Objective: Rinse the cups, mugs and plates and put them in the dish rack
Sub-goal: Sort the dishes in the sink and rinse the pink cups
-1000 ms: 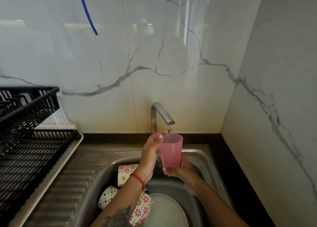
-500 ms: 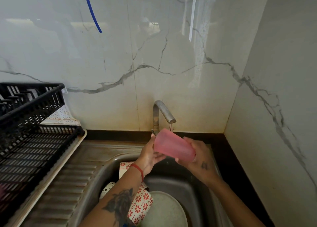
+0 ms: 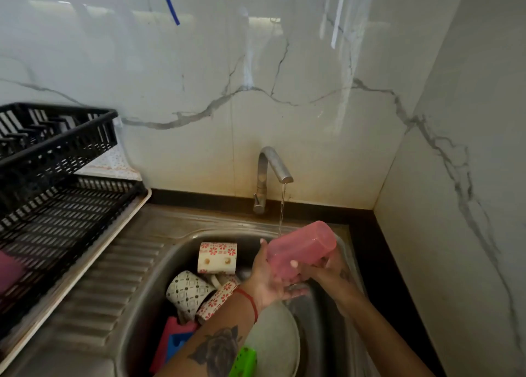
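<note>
A translucent pink cup (image 3: 301, 248) lies on its side over the sink (image 3: 182, 238), and a thin stream from the tap (image 3: 273, 165) falls on it. My left hand (image 3: 267, 282) holds the cup's mouth end from below, palm up, thumb raised beside it. My right hand (image 3: 333, 265) grips the base end from behind and is partly hidden by the cup. In the basin lie a red-flowered mug (image 3: 217, 257), a black-and-white patterned mug (image 3: 186, 291), another red-flowered mug (image 3: 216, 301) and a pale plate (image 3: 274, 345). The black dish rack (image 3: 57, 205) stands at the left.
A pink and blue sponge (image 3: 175, 341) and a green plastic item (image 3: 243, 362) lie at the basin's near end. The ribbed steel drainboard (image 3: 113, 277) runs between sink and rack. Something pink (image 3: 8, 271) sits in the rack. Marble walls close in behind and at the right.
The cup stood upright under the tap; both hands have tipped it onto its side and lowered it. My view has shifted, showing more of the basin.
</note>
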Motion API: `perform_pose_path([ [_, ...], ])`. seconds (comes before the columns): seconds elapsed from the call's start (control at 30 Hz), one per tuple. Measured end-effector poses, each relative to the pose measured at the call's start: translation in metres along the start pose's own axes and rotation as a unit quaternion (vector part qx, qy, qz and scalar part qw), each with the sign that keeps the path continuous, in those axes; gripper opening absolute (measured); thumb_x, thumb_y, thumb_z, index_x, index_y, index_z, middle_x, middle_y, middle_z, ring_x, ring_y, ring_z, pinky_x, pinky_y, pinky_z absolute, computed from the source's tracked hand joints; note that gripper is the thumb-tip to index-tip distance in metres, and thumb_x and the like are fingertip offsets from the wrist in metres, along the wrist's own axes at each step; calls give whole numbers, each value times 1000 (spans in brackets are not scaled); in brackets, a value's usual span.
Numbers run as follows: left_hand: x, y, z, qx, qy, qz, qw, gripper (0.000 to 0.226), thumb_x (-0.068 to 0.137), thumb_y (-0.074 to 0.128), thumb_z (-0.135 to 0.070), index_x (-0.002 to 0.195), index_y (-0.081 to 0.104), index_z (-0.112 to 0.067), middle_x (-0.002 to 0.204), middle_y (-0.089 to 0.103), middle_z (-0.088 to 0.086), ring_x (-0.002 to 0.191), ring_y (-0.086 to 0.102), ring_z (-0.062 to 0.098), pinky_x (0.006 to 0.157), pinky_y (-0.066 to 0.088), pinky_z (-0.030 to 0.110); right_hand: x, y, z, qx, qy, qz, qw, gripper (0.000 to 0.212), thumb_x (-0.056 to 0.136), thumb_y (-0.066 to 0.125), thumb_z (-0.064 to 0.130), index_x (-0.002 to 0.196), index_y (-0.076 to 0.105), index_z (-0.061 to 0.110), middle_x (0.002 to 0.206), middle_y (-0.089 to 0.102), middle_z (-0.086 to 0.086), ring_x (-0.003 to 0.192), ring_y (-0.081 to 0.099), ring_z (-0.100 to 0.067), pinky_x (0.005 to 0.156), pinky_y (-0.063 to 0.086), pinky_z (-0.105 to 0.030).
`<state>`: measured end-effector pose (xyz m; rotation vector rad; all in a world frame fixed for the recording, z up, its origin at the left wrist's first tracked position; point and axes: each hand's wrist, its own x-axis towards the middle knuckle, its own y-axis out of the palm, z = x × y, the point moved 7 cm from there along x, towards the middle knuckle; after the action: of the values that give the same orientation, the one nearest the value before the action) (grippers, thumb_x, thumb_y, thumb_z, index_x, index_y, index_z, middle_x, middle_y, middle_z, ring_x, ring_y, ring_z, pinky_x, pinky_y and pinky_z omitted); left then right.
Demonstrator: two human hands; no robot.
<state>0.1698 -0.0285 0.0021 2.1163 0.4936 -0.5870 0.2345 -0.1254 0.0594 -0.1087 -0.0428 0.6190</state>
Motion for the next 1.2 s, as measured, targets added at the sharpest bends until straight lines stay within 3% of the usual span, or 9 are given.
perform_pose_path([
  [0.2, -28, -57, -18, 212, 87, -158, 961, 37, 101, 41, -42, 120, 56, -14, 114, 63, 3, 108, 58, 26, 96, 44, 42, -5, 11, -24, -83, 3, 32, 996, 83, 59, 90, 19, 124, 41, 38, 115, 55, 11, 106, 56, -10, 74, 47, -17],
  [0.33, -54, -85, -37, 340, 161, -214, 901, 31, 99, 50, -23, 122, 57, -4, 128, 58, 22, 108, 59, 36, 65, 46, 23, -4, 21, -32, -121, 9, 54, 991, 84, 59, 89, 15, 129, 43, 27, 115, 59, 6, 109, 57, -19, 82, 52, -31],
  [0.4, -75, -96, -48, 374, 203, -228, 876, 29, 96, 53, -21, 118, 61, -3, 125, 60, 21, 114, 58, 36, 71, 50, 25, -3, 35, -25, -134, 6, 66, 989, 88, 59, 90, 16, 133, 44, 22, 121, 60, -3, 110, 58, -23, 92, 51, -44],
  [0.47, -104, -106, -65, 404, 248, -254, 843, 31, 92, 56, -26, 113, 65, -5, 119, 64, 17, 112, 59, 31, 88, 51, 36, -1, 57, -13, -139, -10, 83, 987, 85, 58, 90, 18, 130, 45, 24, 119, 61, -2, 104, 60, -19, 88, 50, -37],
  [0.73, -251, -185, -134, 595, 336, -464, 563, 36, 92, 59, -32, 126, 59, -19, 125, 61, 5, 111, 59, 25, 95, 44, 32, -17, 204, 57, -60, -79, 180, 979, 84, 65, 86, 17, 134, 39, 18, 114, 57, 5, 100, 59, -11, 82, 52, -27],
  [0.9, -307, -243, -132, 704, 245, -522, 414, 51, 90, 60, -32, 137, 50, -15, 142, 48, 8, 132, 43, 26, 115, 16, 47, -31, 322, 92, -29, -131, 227, 965, 78, 63, 88, 17, 128, 45, 14, 112, 60, 4, 100, 60, -10, 75, 49, -10],
  [1.03, -333, -273, -120, 779, 207, -507, 304, 53, 73, 79, -23, 122, 64, -10, 131, 58, 17, 128, 48, 41, 111, 23, 64, -46, 409, 105, -49, -191, 275, 941, 80, 60, 90, 16, 127, 46, 15, 117, 60, -4, 107, 59, -20, 89, 52, -34],
  [1.13, -337, -299, -110, 828, 130, -483, 254, 61, 92, 53, -37, 148, 34, -21, 158, 23, 9, 147, 12, 32, 117, -3, 55, -56, 459, 104, -106, -228, 314, 916, 85, 62, 89, 17, 132, 44, 2, 126, 54, -15, 117, 53, -29, 95, 47, -45],
  [1.2, -338, -302, -108, 852, 120, -453, 233, 66, 87, 61, -41, 146, 39, -22, 156, 28, 10, 145, 19, 33, 117, 8, 56, -59, 483, 98, -147, -237, 336, 900, 86, 65, 87, 17, 135, 41, 1, 129, 51, -18, 120, 51, -30, 97, 45, -46],
])
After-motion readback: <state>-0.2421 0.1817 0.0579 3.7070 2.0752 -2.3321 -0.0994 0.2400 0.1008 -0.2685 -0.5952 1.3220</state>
